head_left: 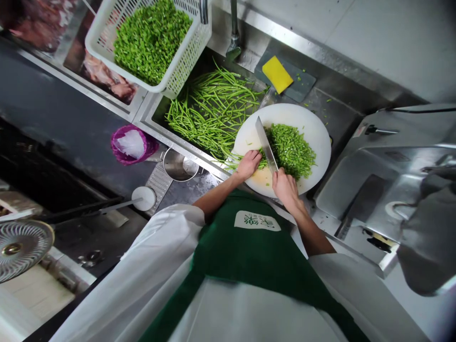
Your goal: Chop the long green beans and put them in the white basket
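Note:
My right hand (285,186) grips the handle of a cleaver (266,143), whose broad blade stands on edge over a round white cutting board (322,142). With its fingers curled, my left hand (249,164) presses a bunch of green stalks (262,163) against the board, just left of the blade. A heap of chopped green pieces (292,151) lies right of the blade. Long uncut green stalks (213,111) fill the sink beside the board, some reaching its left edge.
A white plastic basket (180,71) of chopped greens rests over the sink's left end, near trays of raw meat (107,76). A yellow sponge (277,74) lies behind the board. Below the counter stand a metal pot (178,164) and a purple-lined bin (130,145). Steel equipment (374,166) flanks the right.

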Tool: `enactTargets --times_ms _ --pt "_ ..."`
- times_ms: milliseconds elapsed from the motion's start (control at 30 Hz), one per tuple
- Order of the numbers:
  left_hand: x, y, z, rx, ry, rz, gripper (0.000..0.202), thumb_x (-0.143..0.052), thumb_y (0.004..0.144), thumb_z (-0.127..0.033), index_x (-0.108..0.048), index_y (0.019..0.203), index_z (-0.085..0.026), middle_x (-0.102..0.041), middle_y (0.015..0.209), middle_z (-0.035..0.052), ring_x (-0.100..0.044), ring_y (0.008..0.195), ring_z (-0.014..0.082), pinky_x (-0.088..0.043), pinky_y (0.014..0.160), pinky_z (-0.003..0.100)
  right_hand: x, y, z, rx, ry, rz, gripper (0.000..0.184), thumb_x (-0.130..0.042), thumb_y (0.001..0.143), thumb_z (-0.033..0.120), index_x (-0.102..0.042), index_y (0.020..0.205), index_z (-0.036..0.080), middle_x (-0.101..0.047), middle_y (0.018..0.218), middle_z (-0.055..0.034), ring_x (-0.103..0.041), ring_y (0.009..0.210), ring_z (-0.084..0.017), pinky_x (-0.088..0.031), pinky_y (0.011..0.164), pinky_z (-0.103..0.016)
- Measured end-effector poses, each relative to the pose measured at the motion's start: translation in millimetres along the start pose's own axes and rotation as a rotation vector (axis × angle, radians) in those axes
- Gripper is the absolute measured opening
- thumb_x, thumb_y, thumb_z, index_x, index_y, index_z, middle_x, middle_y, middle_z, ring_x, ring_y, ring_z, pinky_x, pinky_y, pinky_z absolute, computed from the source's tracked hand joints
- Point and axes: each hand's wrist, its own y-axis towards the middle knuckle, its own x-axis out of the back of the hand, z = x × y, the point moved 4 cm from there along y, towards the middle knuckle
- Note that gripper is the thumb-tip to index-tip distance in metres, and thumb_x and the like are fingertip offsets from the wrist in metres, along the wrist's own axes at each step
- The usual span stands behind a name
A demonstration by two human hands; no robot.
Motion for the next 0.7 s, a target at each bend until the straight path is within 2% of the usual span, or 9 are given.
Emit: enactTargets --times_ms 67,267,433,567,700 --pt "-0.8 1 0 0.002 0.002 0.019 0.029 -0.036 0.108 -0.023 -0.064 0.114 -0.017 -0.062 0.117 0.0120 -0.054 0.108 0.0244 -0.049 0.099 0.040 -3 -1 4 0.009 -0.004 0.020 0.035 -0.031 0.109 0.029 -0.056 0.125 0.009 -0.074 0.107 -0.0228 -0.073 0.100 -0.029 -0.048 0.086 -0.032" --pt "-3.2 0 2 0.012 -0.023 0.024 0.030 -0.032 0.109 -0.023 -0.061 0.115 -0.017 -0.062 0.113 0.0111 -0.053 0.106 0.0238 -0.049 0.098 0.039 -5 22 8 0.030 0.037 0.039 0.034 -0.034 0.109 0.030 -0.056 0.125 0.010 -0.074 0.110 -0.0219 -0.072 0.102 -0.029 -0.047 0.085 -0.031" --pt "-6.7 -2 5 0.021 -0.057 -0.010 0.034 -0.029 0.108 -0.023 -0.062 0.106 -0.017 -0.061 0.105 0.0121 -0.053 0.102 0.0260 -0.049 0.094 0.042 2 5 -5 0.052 0.000 0.052 0.034 -0.035 0.109 0.032 -0.058 0.121 0.011 -0.074 0.106 -0.0213 -0.072 0.100 -0.029 -0.047 0.085 -0.031" --pt "-8.8 -1 5 0.028 -0.093 -0.022 0.037 -0.027 0.108 -0.023 -0.063 0.106 -0.017 -0.061 0.105 0.0134 -0.053 0.102 0.0271 -0.048 0.094 0.044 -7 7 2 0.048 0.013 0.084 0.033 -0.036 0.108 0.031 -0.058 0.122 0.010 -0.073 0.109 -0.0215 -0.072 0.104 -0.029 -0.047 0.086 -0.031" --pt "5.4 -1 2 0.062 -0.095 -0.045 0.036 -0.029 0.109 -0.030 -0.064 0.108 -0.018 -0.063 0.106 0.0130 -0.055 0.103 0.0266 -0.047 0.096 0.045 -12 25 10 0.042 0.048 0.071 0.033 -0.035 0.109 0.030 -0.056 0.125 0.010 -0.073 0.111 -0.0212 -0.072 0.105 -0.029 -0.047 0.087 -0.032"
